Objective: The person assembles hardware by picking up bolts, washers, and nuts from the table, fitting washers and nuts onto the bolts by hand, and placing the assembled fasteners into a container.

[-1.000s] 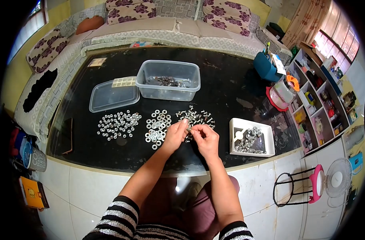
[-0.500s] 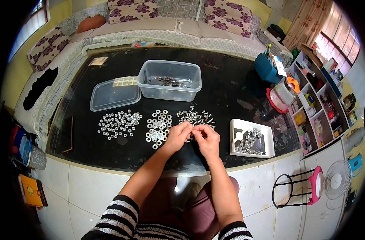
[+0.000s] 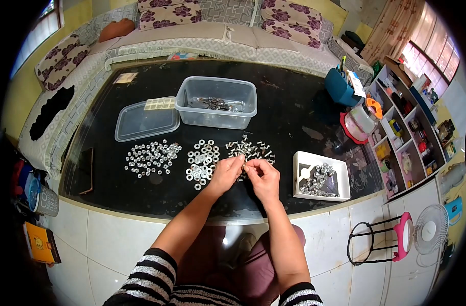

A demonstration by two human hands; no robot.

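My left hand (image 3: 225,174) and my right hand (image 3: 264,178) meet over the near side of a pile of small screws (image 3: 254,148). Both are closed in a pinch, fingertips nearly touching; the small piece between them is too tiny and covered to make out. Flat metal washers (image 3: 204,157) lie loose just left of my left hand, some beside its wrist. Farther left, small shiny nuts (image 3: 152,156) are spread out. To the right of my right hand, a white open box (image 3: 296,176) holds a heap of metal fasteners (image 3: 322,178).
Behind the piles stands a clear plastic tub (image 3: 216,120) with metal pieces inside, its lid (image 3: 146,125) lying to the left. A phone (image 3: 87,171) rests near the left edge of the black table (image 3: 284,102). A teal holder (image 3: 340,87) and a jar (image 3: 362,120) stand at the right.
My fingertips have shifted slightly, the right fingers tilting a little around the pinch. The piles, tub and box are unchanged.
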